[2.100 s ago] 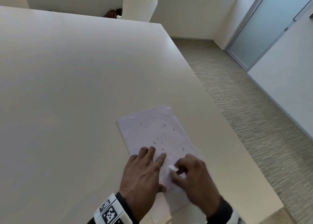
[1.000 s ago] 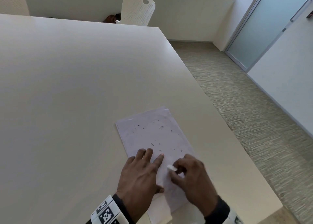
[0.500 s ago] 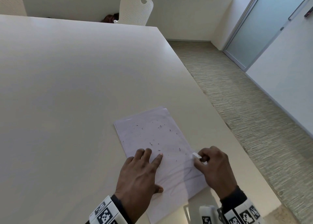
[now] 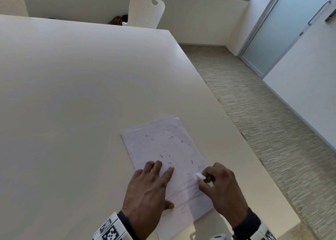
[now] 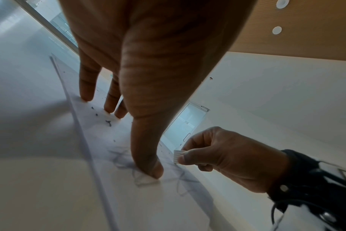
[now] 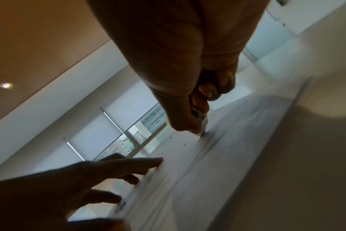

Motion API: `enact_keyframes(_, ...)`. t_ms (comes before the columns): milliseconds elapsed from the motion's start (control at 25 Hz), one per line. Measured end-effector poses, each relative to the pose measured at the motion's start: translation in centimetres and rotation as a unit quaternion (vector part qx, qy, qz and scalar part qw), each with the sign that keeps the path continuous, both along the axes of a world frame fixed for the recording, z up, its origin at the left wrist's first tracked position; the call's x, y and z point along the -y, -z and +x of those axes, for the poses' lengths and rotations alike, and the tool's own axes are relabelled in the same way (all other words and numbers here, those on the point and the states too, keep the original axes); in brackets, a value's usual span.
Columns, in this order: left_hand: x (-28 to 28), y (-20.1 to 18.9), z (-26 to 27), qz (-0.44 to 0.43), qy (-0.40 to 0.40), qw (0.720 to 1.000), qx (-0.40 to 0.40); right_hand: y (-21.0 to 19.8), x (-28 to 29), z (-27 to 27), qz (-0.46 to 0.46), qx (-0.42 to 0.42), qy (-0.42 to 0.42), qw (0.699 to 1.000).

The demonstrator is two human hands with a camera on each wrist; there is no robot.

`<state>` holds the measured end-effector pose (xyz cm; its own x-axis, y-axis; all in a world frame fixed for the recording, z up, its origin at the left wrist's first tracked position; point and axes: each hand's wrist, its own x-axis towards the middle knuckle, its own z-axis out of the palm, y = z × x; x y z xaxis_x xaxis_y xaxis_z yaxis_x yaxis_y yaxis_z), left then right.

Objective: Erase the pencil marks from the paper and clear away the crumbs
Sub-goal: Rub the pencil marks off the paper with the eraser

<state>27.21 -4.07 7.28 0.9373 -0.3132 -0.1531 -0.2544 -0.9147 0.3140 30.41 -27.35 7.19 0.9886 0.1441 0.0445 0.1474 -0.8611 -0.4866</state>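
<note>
My left hand [image 4: 149, 190] lies spread flat on the near part of the paper [image 4: 163, 145], fingers straight, thumb pressing on the pencil marks [image 5: 180, 179]. Just right of it my right hand [image 4: 221, 190] pinches the eraser [image 4: 200, 176] between thumb and curled fingers, its tip on the sheet's right edge. I judge I am mid-erasing: faint scribbles remain near my thumb. Beyond my fingertips dark crumbs [image 4: 169, 156] scatter across the paper's far half on the desk [image 4: 72, 94]. Next I should rub back toward my left hand, then sweep.
</note>
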Motion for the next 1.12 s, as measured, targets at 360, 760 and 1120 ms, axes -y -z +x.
enact_keyframes(360, 0.0, 0.0, 0.0, -0.001, -0.003, 1.0, 0.001, 0.0, -2.8, -2.1, 0.036, -0.049, -0.053, 0.997)
enact_keyframes(760, 0.1, 0.1, -0.1, 0.005, -0.007, 1.0, -0.002, -0.4, -3.7, -1.9, 0.028, -0.062, -0.079, 0.995)
enact_keyframes(1120, 0.1, 0.2, -0.2, 0.003, -0.007, 1.0, 0.004, -0.3, -4.5, -3.0, 0.03, -0.091, -0.118, 0.988)
